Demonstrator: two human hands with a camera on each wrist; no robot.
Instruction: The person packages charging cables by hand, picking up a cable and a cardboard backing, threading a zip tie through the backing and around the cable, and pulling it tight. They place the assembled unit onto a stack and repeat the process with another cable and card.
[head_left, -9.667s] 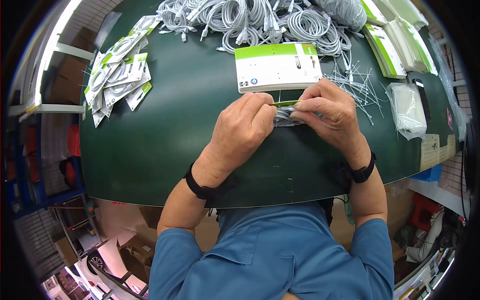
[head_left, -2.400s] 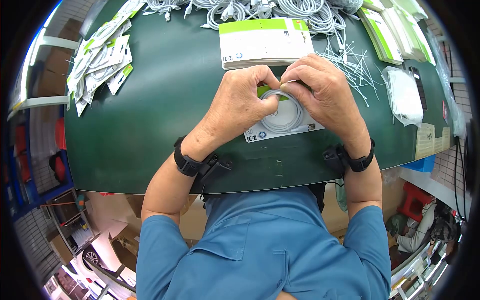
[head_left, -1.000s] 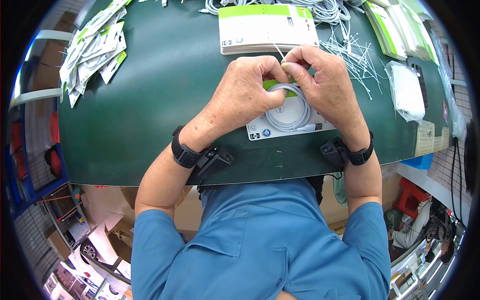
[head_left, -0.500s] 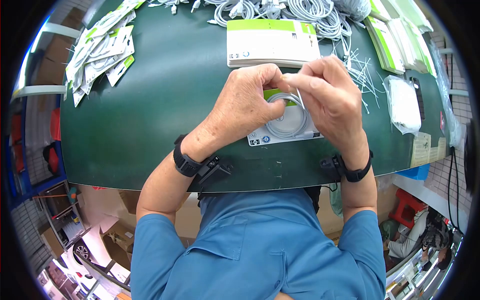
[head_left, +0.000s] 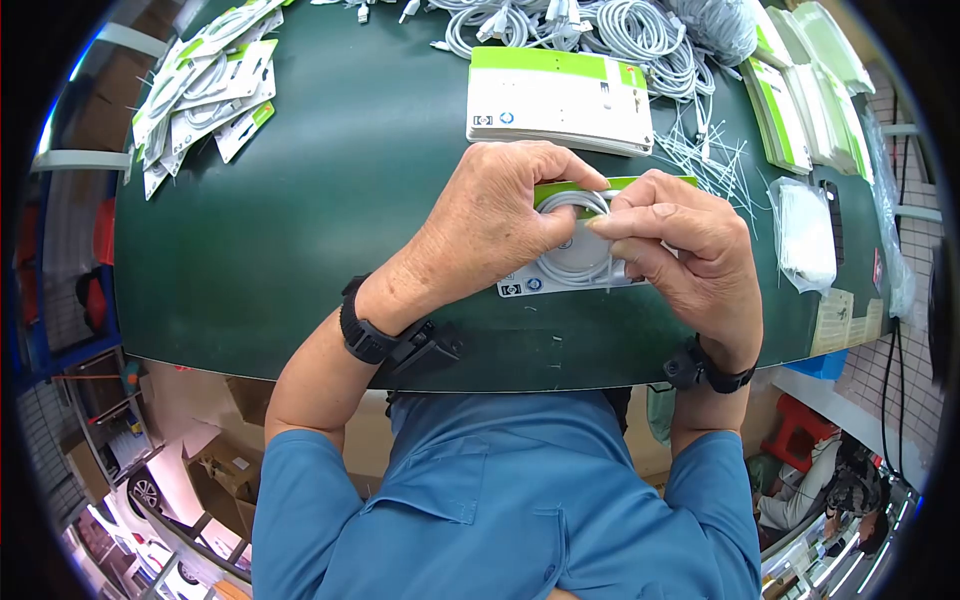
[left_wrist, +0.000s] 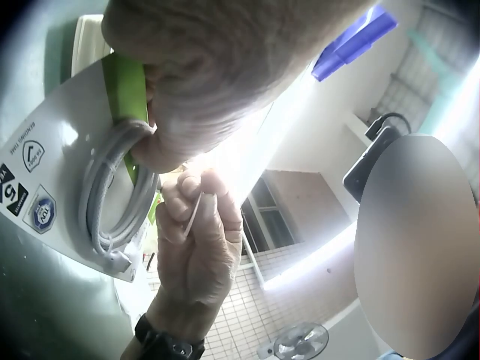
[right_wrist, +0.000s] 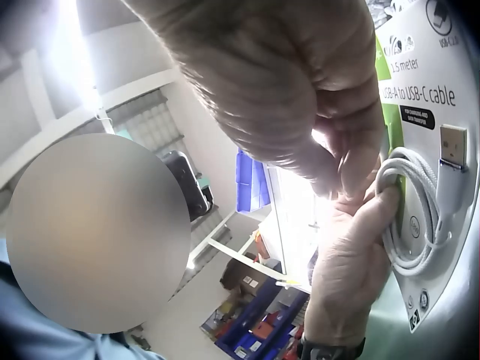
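Note:
A coiled white cable [head_left: 575, 262] lies against a white and green card [head_left: 545, 284]. My left hand [head_left: 500, 205] grips the coil and the card's upper edge, its thumb inside the coil. My right hand [head_left: 690, 245] is beside it, thumb and fingers pinching a thin white tie, which shows in the left wrist view as a strip [left_wrist: 193, 216] between the fingertips. In the right wrist view the cable's USB plug [right_wrist: 452, 146] rests on the printed card [right_wrist: 420, 75]. Part of the coil is hidden behind the hands.
A stack of cards [head_left: 560, 100] stands beyond the hands. Coiled cables [head_left: 640, 40] lie at the back, loose ties [head_left: 710, 160] to the right, with a bag of ties [head_left: 805, 235] and card stacks [head_left: 775, 115] farther right. Carded cables [head_left: 205, 90] are heaped at the left.
The right hand has come down and to the right, now over the card's right part. The left hand still holds the coil. The view has shifted slightly.

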